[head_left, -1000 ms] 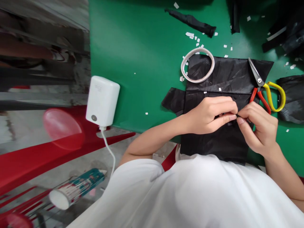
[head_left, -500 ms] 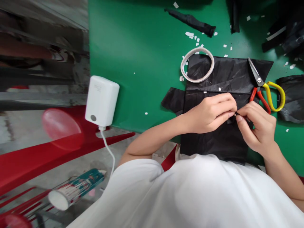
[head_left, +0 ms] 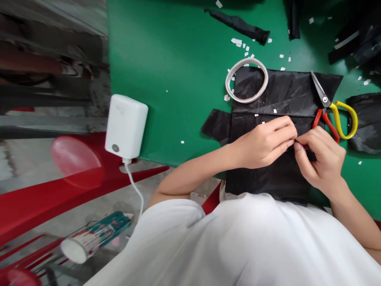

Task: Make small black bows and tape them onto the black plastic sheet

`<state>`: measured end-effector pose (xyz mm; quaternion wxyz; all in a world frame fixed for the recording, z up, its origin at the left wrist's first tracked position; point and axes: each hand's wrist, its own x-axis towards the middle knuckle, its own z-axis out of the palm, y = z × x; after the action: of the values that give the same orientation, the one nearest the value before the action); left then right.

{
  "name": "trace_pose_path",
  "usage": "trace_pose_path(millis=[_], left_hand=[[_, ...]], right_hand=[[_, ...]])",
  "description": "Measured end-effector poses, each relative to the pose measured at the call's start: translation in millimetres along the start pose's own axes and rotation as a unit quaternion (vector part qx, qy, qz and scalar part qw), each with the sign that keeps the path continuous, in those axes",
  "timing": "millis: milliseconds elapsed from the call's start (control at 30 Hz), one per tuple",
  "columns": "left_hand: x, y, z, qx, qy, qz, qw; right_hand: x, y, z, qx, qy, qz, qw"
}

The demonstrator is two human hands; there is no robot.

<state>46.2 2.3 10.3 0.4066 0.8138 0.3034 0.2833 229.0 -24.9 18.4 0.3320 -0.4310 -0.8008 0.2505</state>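
Note:
A folded black plastic sheet lies in front of me, reaching over the table edge to my white shirt. My left hand is closed above it, fingertips pinched together. Facing it, my right hand pinches with thumb and forefinger. The fingertips of both hands meet at a small dark edge that looks like part of the black sheet; most of it is hidden. Scissors with one red and one yellow handle lie partly spread just beyond my right hand. A thin roll of white tape rests flat on the sheet's far left corner.
White paper scraps are scattered over the green table. Black plastic strips lie at the back, with more black plastic at right. A white power bank with a cable is at the left edge, above a red chair.
A white scrap now shows beside my left knuckles, and the pale speck at my fingertips is no longer visible. Both hands stay nearly in place; the view has shifted slightly.

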Motion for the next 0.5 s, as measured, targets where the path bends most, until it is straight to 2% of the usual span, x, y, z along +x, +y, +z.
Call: trace_pose_path(millis=[500], left_hand=[[-1.4, 0.3, 0.1, -0.004, -0.020, -0.006, 1.000]], right_hand=[[0.2, -0.6, -0.4, 0.005, -0.006, 0.002, 1.000]])
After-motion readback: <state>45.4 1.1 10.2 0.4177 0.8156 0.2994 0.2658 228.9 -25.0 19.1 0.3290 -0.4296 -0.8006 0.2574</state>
